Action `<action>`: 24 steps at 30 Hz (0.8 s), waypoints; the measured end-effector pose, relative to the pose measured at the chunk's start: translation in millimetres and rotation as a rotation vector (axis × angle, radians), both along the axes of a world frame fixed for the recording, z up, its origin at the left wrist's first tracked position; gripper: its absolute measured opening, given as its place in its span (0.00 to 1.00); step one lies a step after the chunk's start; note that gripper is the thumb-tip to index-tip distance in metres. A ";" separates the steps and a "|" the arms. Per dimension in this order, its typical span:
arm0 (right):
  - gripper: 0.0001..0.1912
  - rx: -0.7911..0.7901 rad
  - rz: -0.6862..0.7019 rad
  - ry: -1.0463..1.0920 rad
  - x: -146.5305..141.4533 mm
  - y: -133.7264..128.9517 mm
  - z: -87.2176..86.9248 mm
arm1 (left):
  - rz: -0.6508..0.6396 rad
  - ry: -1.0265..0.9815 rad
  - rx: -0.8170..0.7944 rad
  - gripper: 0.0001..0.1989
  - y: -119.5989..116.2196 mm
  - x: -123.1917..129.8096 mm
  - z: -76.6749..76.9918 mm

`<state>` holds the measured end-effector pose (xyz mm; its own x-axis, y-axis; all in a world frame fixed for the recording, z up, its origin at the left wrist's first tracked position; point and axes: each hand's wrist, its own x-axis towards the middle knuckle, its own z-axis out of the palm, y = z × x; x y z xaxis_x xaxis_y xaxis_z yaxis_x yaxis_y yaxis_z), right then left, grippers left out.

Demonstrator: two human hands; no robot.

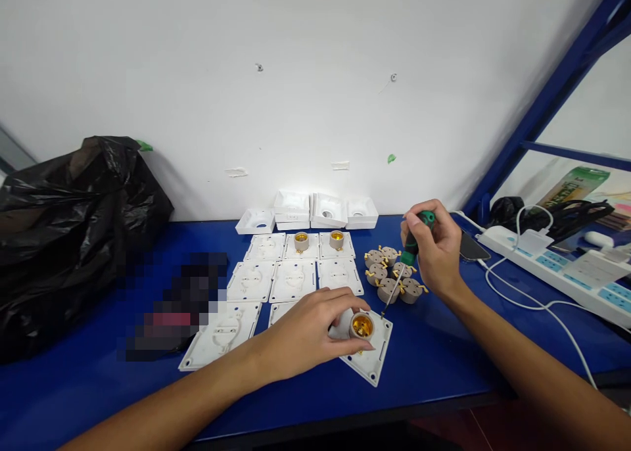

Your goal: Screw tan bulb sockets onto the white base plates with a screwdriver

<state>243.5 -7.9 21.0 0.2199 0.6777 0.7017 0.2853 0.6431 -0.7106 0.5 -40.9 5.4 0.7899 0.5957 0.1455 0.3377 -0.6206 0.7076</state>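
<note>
My left hand [323, 326] grips a round lamp socket [361, 326] with a brass-coloured threaded inside, between thumb and fingers. The socket rests on a white square base plate [377, 356], which lies turned at an angle near the table's front edge. In my right hand [434, 250] is a screwdriver [409, 247] with a green and black handle, its fingers wrapped round it. The shaft slants down to the left, and its tip is by the plate's upper right corner. A small brass-coloured piece seems to be at the tip. Several loose sockets [389, 290] lie beyond the shaft.
Several white base plates [293, 280] lie in rows, two bearing sockets [336, 239]. White square covers [328, 209] are stacked against the wall. A black plastic bag [83, 227] stands left; a power strip [562, 260], white cables and a phone [474, 247] are right.
</note>
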 end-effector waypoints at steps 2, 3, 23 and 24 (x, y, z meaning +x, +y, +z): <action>0.10 -0.010 -0.002 0.059 -2.1 2.1 -4.0 | 0.023 -0.043 -0.037 0.17 0.2 0.5 0.0; 0.10 -0.021 -0.002 0.077 -3.2 2.2 -5.3 | 0.029 -0.065 -0.063 0.16 0.5 0.6 -0.4; 0.10 -0.030 0.012 0.108 -14.5 -10.2 -3.5 | 0.096 -0.272 -0.171 0.08 2.4 6.8 -9.9; 0.10 -0.030 0.017 0.116 -14.6 -10.5 -3.4 | 0.098 -0.279 -0.171 0.07 2.7 7.2 -9.8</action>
